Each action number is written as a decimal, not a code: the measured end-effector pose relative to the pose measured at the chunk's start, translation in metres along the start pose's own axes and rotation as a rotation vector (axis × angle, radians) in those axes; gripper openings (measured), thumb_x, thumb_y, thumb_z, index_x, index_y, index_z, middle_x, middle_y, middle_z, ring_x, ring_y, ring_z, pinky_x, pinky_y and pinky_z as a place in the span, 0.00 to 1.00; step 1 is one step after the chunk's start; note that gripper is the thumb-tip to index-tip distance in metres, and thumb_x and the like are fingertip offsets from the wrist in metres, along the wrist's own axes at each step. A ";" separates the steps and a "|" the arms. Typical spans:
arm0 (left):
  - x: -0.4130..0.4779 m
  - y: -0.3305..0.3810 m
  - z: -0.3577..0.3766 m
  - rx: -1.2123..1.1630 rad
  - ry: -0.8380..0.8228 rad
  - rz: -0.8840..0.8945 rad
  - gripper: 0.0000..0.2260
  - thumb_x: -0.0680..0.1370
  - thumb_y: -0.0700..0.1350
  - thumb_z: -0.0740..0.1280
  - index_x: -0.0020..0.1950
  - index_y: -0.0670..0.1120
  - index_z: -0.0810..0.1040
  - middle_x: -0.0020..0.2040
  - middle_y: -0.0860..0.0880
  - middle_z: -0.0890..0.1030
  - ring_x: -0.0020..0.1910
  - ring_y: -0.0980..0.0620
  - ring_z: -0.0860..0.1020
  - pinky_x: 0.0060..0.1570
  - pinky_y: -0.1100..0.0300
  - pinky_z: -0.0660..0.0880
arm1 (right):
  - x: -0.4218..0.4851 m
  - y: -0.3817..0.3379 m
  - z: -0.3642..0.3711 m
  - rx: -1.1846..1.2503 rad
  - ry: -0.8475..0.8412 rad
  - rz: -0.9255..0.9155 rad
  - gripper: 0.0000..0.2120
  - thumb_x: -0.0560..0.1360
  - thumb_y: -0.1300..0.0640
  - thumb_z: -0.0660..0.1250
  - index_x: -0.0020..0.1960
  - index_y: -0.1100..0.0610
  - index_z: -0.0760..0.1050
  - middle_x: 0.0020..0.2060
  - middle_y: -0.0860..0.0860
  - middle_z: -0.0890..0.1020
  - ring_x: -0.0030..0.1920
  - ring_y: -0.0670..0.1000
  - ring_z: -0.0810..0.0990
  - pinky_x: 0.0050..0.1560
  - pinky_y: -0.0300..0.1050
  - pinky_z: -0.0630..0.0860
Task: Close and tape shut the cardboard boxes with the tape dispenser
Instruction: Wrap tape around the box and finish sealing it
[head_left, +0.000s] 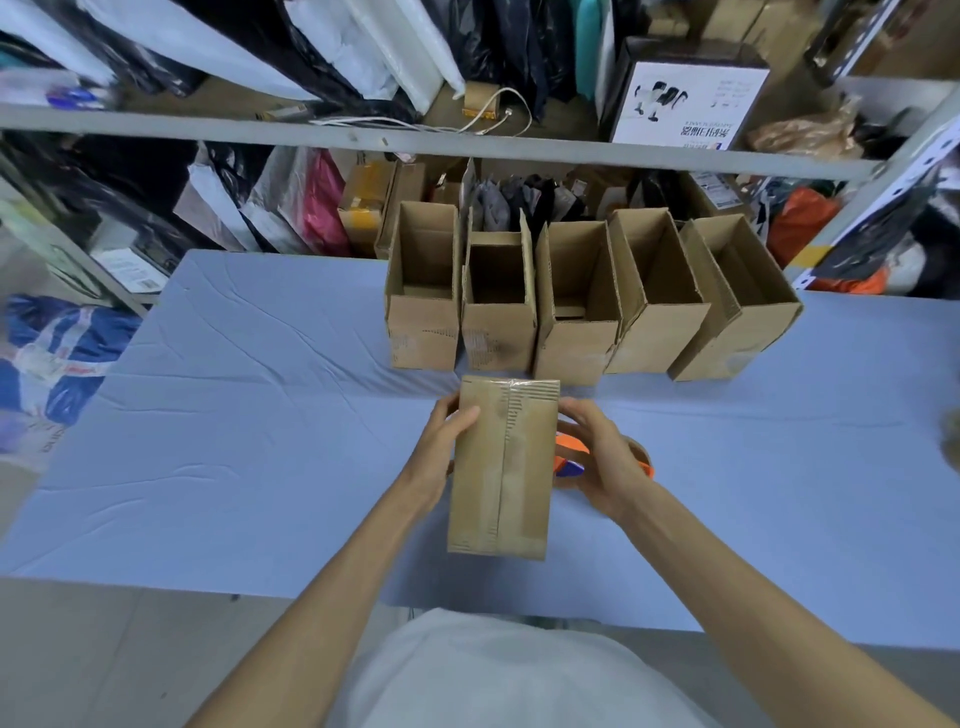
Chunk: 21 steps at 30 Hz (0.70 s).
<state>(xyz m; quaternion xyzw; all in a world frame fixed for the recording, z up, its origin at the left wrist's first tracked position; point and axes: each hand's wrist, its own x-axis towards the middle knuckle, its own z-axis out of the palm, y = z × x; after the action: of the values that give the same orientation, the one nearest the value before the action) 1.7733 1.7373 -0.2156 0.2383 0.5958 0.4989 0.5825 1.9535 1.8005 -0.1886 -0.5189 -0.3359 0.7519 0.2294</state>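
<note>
Box, brown cardboard, oblong (501, 467), flaps closed, seam taped: over blue-clothed table (234, 441). Left hand (447, 441) grips its left edge, thumb on top. Right hand (597, 457) curves against its right side; hold or touch, cannot tell. Orange-and-blue tape dispenser (571, 446) beneath that hand. Step judged: box finished. Next: set it aside and fetch one of the open brown cardboard boxes (576, 353) behind.

I'd call this a packing or stock room: behind the worktop (234, 415) a grey metal shelf rack (311, 132) is crammed with bagged goods (324, 208) in plastic, small taped cartons (363, 202) and a printed product box (685, 104), and five open cardboard boxes (574, 353) stand in a row on the worktop's blue cover
</note>
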 end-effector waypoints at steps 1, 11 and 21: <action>-0.001 -0.002 -0.001 0.012 -0.012 0.005 0.18 0.80 0.47 0.64 0.69 0.52 0.69 0.63 0.51 0.77 0.56 0.58 0.79 0.49 0.59 0.78 | -0.001 0.001 0.000 -0.030 -0.019 -0.008 0.16 0.74 0.50 0.67 0.60 0.53 0.79 0.56 0.51 0.82 0.53 0.53 0.81 0.40 0.50 0.80; -0.005 0.020 -0.010 0.159 -0.038 0.129 0.25 0.74 0.51 0.72 0.69 0.51 0.69 0.64 0.56 0.76 0.57 0.57 0.79 0.54 0.57 0.78 | -0.011 -0.003 0.006 -0.238 0.186 -0.339 0.19 0.68 0.60 0.77 0.55 0.59 0.75 0.55 0.51 0.81 0.49 0.53 0.84 0.52 0.61 0.80; -0.001 0.059 0.018 0.195 -0.252 0.226 0.25 0.72 0.57 0.67 0.68 0.53 0.72 0.62 0.55 0.77 0.55 0.61 0.79 0.42 0.67 0.78 | -0.037 -0.027 0.006 -0.181 0.434 -0.576 0.15 0.69 0.44 0.72 0.53 0.49 0.77 0.49 0.43 0.82 0.49 0.44 0.82 0.43 0.40 0.79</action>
<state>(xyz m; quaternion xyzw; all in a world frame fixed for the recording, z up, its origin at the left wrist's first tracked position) 1.7730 1.7653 -0.1600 0.4196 0.5331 0.4674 0.5668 1.9616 1.7914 -0.1435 -0.5686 -0.4767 0.4963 0.4507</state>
